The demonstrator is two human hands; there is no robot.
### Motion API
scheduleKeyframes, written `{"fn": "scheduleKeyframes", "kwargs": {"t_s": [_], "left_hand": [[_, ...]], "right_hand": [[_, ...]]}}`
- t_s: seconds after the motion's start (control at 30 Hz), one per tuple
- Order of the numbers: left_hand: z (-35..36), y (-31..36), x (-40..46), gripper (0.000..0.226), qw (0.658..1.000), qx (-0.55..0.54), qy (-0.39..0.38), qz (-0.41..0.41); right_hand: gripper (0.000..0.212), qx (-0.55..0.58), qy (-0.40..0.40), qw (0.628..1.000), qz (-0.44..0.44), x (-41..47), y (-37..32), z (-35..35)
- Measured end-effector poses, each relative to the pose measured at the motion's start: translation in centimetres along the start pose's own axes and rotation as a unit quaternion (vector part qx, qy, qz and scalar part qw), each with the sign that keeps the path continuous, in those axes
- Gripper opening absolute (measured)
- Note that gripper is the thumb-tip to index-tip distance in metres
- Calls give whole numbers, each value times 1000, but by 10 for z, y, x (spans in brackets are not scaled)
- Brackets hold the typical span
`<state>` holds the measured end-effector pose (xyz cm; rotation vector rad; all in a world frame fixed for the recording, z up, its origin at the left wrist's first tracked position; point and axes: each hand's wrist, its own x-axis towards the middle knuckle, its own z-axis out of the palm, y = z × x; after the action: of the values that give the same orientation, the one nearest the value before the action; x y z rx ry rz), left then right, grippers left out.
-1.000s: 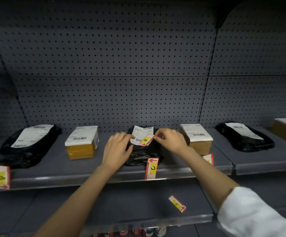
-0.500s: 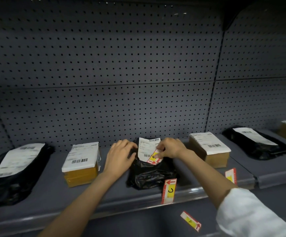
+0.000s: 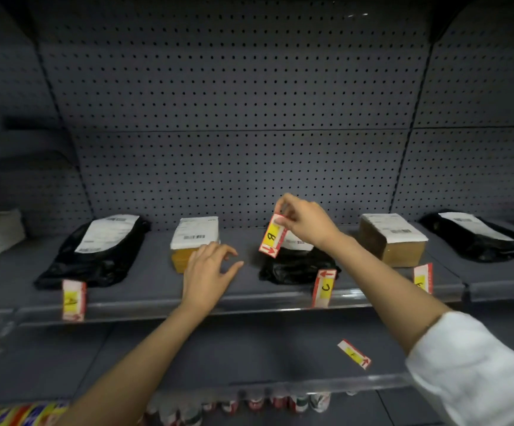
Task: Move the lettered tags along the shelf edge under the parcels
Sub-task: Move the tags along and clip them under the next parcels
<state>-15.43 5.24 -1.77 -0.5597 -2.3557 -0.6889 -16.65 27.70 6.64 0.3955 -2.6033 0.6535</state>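
Right hand (image 3: 306,224): we pinch the B tag (image 3: 272,236) by its top edge, above the black parcel (image 3: 295,265).
Left hand (image 3: 208,272): loosely spread, holding nothing, below-left of the tag.
Next: we'd lower B squarely into the shelf edge (image 3: 249,301), left of the C tag (image 3: 323,289).

Tags read B (image 3: 272,236), C (image 3: 324,288), A (image 3: 73,300).

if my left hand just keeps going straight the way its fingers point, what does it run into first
Probably the black bag parcel under tag C. The left hand hovers open beside the yellow box, fingers aimed right and slightly back across bare shelf. Depth is unclear, so it might pass just behind the bag.
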Motion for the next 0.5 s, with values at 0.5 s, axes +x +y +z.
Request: {"fn": "scheduleKeyframes", "kwargs": {"t_s": [0.5], "left_hand": [[-42, -64, -75, 41, 975, 166, -150, 0]], "right_hand": [[15, -52, -54, 992, -102, -38, -108, 65]]}}
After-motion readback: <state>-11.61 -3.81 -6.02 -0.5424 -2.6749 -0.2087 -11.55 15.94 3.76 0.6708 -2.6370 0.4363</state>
